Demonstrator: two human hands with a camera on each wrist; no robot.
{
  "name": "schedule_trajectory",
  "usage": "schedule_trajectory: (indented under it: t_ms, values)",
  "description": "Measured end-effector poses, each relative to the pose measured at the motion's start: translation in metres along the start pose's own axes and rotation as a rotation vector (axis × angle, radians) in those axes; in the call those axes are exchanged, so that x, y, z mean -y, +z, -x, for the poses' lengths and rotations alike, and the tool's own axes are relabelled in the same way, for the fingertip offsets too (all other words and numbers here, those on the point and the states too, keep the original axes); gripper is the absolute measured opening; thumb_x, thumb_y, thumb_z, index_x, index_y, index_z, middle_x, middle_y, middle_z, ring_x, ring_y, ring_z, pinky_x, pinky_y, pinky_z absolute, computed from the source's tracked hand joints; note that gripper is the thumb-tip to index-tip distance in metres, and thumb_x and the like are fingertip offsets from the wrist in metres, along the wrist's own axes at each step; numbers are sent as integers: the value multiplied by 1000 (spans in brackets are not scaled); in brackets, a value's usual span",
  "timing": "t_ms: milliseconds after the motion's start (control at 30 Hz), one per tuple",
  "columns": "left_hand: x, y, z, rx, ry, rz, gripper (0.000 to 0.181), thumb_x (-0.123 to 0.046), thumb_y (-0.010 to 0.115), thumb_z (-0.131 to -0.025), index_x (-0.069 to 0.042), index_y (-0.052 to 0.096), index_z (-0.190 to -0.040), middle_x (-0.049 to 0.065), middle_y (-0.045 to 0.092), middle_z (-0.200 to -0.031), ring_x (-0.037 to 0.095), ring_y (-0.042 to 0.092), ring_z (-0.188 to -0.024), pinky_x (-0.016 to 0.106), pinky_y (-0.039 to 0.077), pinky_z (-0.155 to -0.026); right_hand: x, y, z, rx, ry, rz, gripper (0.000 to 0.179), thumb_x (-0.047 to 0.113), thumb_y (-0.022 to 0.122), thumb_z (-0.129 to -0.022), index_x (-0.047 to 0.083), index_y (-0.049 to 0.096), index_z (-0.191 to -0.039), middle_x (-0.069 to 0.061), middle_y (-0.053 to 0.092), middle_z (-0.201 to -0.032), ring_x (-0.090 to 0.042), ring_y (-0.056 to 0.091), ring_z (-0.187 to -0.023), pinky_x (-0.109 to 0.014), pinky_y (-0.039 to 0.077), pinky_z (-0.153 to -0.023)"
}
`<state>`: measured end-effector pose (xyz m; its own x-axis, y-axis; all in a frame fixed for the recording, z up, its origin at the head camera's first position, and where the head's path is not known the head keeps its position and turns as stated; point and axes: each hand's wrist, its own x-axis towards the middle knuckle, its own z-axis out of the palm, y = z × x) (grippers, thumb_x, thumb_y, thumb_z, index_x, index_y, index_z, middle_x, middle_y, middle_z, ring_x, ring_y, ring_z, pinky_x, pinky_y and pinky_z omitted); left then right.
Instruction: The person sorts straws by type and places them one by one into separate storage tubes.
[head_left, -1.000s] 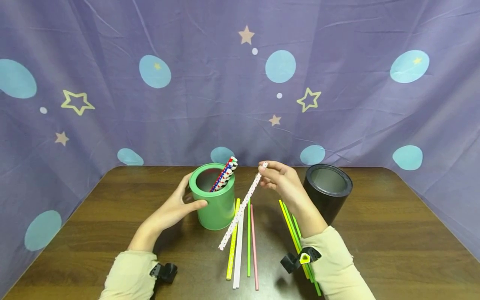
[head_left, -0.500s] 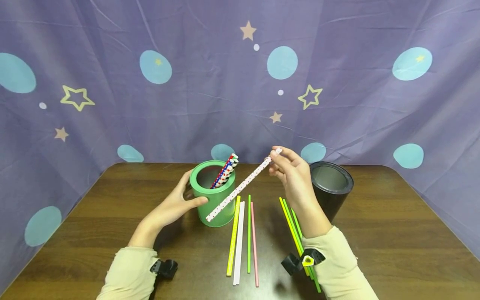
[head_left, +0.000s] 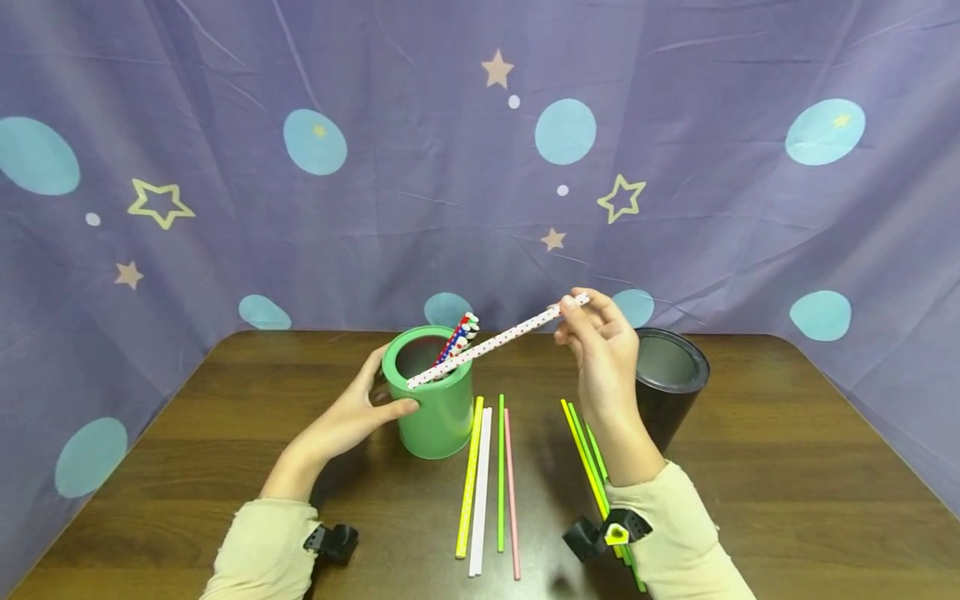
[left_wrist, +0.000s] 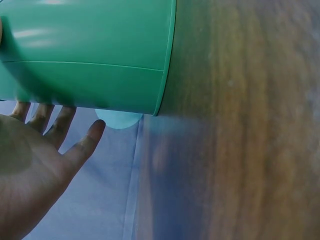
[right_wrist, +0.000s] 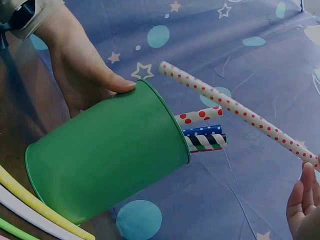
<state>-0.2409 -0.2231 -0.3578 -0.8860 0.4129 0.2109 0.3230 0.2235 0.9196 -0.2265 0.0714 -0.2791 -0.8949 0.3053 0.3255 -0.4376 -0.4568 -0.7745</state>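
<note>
While the red-dotted straw (head_left: 498,340) slants through the air, its lower end above the green can (head_left: 437,421), the right hand (head_left: 603,350) pinches its upper end, which seems to leave most of its length free. The left hand (head_left: 348,421) spans the can, thumb in front, fingers round behind, presumably to steady it where it stands, left of centre toward the tabletop's (head_left: 780,467) far edge. In the can I count four patterned straws (right_wrist: 202,116), though their ends overlap and there may be more. Toward the near edge lie one yellow straw (head_left: 470,478), two white straws (head_left: 481,492), one green straw (head_left: 501,475) and one pink straw (head_left: 512,494). Three yellow and green straws (head_left: 579,443) show beside the right sleeve (head_left: 678,542). One black can (head_left: 663,408) stands right of centre toward the far edge, partly behind the right hand. One starry curtain (head_left: 405,217) hangs beyond.
</note>
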Motion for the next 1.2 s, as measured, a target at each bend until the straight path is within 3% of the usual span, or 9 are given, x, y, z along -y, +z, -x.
schedule_trajectory:
  t_ms: [200, 400, 633, 833, 1067, 1200]
  values:
    - [1, 1, -1, -8, 9, -1, 80, -12, 71, -92, -11, 21, -154, 16, 33, -153, 38, 33, -138, 56, 29, -108, -1, 0, 4, 22, -125, 81, 14, -4, 65, -90, 6, 64, -99, -1, 68, -79, -12, 56, -60, -22, 49, -64]
    - [0, 1, -1, -6, 13, 11, 81, -12, 72, -91, -11, 21, -154, 19, 31, -154, 39, 28, -141, 58, 26, -110, -2, 3, 9, 59, -193, 160, 17, -3, 68, -88, 9, 64, -100, 0, 70, -83, -11, 58, -63, -22, 50, -65]
    - [1, 1, -1, -6, 14, 6, 80, -12, 71, -92, -12, 21, -154, 16, 31, -154, 39, 29, -140, 57, 27, -110, -8, 7, 14, 159, -222, 228, 17, -6, 67, -89, -2, 63, -104, 2, 70, -86, -11, 62, -72, -24, 52, -67]
    - [1, 1, -2, 0, 2, 7, 82, -13, 71, -92, -12, 20, -155, 15, 30, -154, 39, 27, -141, 58, 26, -111, -14, 11, 20, 233, -221, 289, 27, -1, 70, -89, -14, 57, -110, -10, 70, -91, -14, 64, -76, -25, 54, -68]
    - [1, 0, -5, -5, -6, 9, 82, -12, 71, -92, -13, 19, -155, 13, 29, -155, 35, 26, -143, 59, 24, -112, -19, 15, 22, 296, -191, 272, 21, -6, 65, -90, -14, 58, -109, -4, 72, -92, -14, 65, -77, -28, 56, -70]
    - [0, 0, -3, -4, -4, 11, 82, -13, 72, -92, -12, 20, -155, 15, 29, -155, 36, 26, -142, 58, 24, -111, -21, 16, 24, 327, -186, 269, 20, -7, 65, -91, -13, 60, -109, -15, 71, -94, -15, 66, -78, -29, 56, -70]
